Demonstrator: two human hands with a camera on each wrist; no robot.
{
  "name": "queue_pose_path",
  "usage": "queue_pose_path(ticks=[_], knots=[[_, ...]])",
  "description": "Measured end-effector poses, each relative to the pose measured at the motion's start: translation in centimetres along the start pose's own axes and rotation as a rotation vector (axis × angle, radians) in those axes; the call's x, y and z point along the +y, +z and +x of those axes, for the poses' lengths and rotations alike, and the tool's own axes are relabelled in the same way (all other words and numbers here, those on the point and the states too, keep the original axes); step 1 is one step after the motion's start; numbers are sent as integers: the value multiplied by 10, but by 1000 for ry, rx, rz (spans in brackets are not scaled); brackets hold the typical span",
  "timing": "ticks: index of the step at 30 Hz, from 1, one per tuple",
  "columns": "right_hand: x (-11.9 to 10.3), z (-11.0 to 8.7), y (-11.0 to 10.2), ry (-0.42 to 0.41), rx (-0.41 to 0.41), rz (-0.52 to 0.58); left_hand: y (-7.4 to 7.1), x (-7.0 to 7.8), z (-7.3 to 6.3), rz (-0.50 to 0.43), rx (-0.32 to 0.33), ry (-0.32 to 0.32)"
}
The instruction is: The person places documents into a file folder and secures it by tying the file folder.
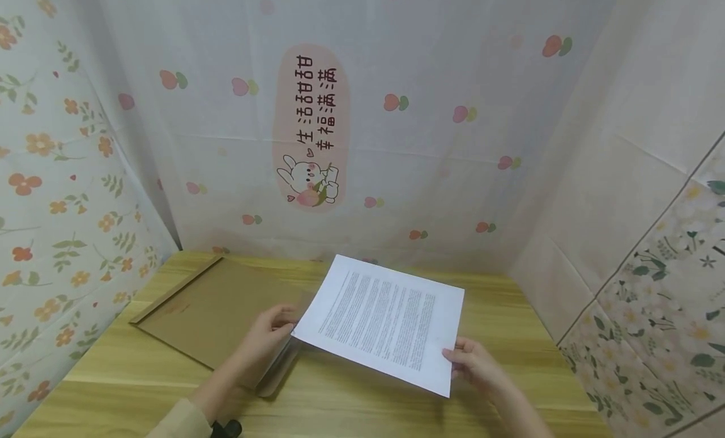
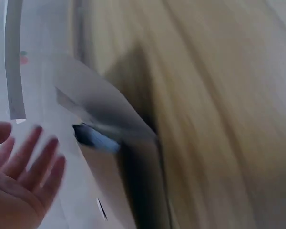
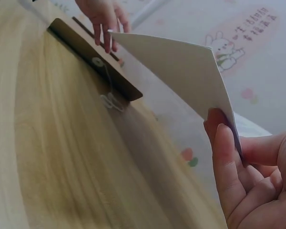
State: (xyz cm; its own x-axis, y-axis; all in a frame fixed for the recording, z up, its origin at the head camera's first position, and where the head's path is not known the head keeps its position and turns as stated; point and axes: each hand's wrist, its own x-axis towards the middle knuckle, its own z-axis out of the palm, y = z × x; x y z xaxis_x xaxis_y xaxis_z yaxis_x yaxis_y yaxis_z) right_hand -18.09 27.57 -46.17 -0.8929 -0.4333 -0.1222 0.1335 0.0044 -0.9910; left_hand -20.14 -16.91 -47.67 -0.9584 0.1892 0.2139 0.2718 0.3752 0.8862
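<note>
Raised over the table is a printed paper [image 1: 385, 321], its lines of small text facing up. At its right edge my right hand [image 1: 476, 362] pinches it between thumb and fingers, and the right wrist view shows the paper's blank underside [image 3: 176, 67]. My left hand [image 1: 272, 331] is close to the paper's left corner; in the left wrist view its fingers [image 2: 38, 162] are spread, with a gap to the paper's edge [image 2: 13, 62]. Below that hand lies a brown document envelope [image 1: 209, 312], its flap [image 1: 277, 372] lifted at the right end. A white string [image 3: 109, 86] hangs from the flap.
The wooden table [image 1: 510, 337] meets a white printed curtain [image 1: 425, 174] at the back. Floral cloth [image 1: 68, 192] hangs along the left, and a patterned panel [image 1: 668, 312] closes off the right. A black band [image 1: 226, 428] shows by the left wrist.
</note>
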Motion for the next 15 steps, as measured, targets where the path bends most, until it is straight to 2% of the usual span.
queue_pose_path(ticks=[7,11,15], knots=[[7,4,6,28,-13,-10,-2,-7,-17,700,-90,129],[10,6,9,51,-17,-12,3,-5,-27,930,-107,179],[12,9,10,90,7,2,10,1,-33,1028,-60,234]])
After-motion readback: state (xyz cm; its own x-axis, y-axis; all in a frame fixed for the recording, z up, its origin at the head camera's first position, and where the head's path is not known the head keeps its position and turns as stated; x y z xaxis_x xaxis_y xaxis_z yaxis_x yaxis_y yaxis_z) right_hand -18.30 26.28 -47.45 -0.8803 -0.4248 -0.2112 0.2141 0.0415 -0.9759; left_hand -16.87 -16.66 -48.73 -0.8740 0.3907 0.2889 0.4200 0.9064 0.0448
